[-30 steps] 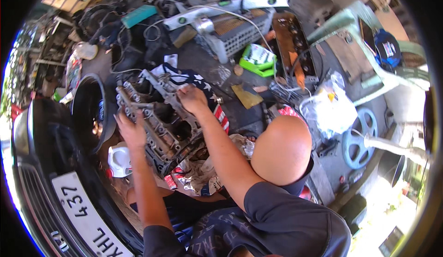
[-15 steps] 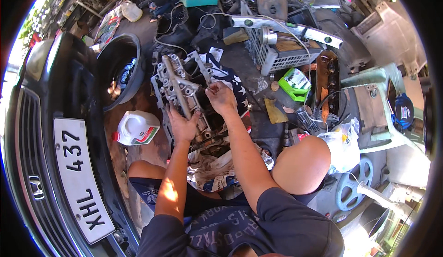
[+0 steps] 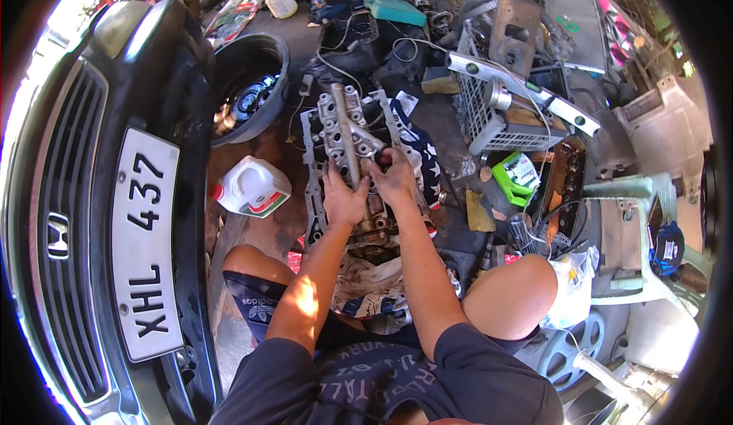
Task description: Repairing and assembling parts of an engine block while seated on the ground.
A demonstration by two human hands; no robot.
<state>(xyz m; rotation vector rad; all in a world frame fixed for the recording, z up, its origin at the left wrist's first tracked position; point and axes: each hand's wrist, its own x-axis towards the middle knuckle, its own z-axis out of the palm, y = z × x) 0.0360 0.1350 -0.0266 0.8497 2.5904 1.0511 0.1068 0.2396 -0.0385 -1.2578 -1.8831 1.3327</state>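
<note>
In front of me lies a greasy metal engine casting (image 3: 345, 131) with a long tube along it. It sits inside the rails of a larger metal engine block (image 3: 311, 177). My left hand (image 3: 345, 200) grips the casting's left side, thumb near the tube. Across from it, my right hand (image 3: 393, 184) is closed on the right side, by a short branch of the tube. Fingertips of both hands are partly hidden against the metal. Under the block's right side shows a dark cloth with white stars (image 3: 422, 146); a stained rag (image 3: 366, 276) lies nearer me.
At left are a car's front bumper (image 3: 179, 81), a black tub (image 3: 279, 66) and a white jug (image 3: 259, 184). To the right stand a grey crate (image 3: 496, 131) with a spirit level (image 3: 561, 108) across it, a green bottle (image 3: 513, 180) and a plastic bag (image 3: 569, 295).
My right hand has moved from the block's right rail onto the casting's tube branch. The casting now sits straighter between the rails. The whole view has shifted.
</note>
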